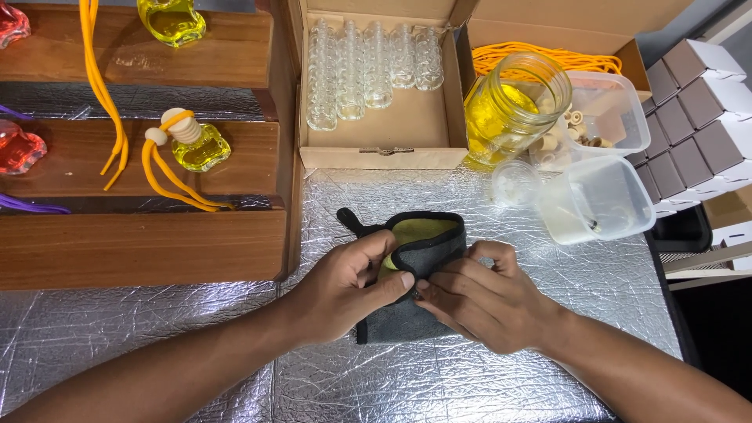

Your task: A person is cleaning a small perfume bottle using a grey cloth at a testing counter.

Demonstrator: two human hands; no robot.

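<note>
Dark grey cloth with a yellow inner face lies folded on the foil-covered worktop, near its middle. Both hands are clamped on it: the left hand pinches the folded edge, the right hand presses beside it, fingertips touching. Behind stand a cardboard box of clear glass bottles, a jar of yellow liquid, plastic tubs, and wooden steps to the left.

Your table is covered in crinkled silver foil. On it lie a dark grey cloth, a stepped wooden stand at the left, an open cardboard box, a glass jar of yellow liquid and clear plastic tubs.
</note>
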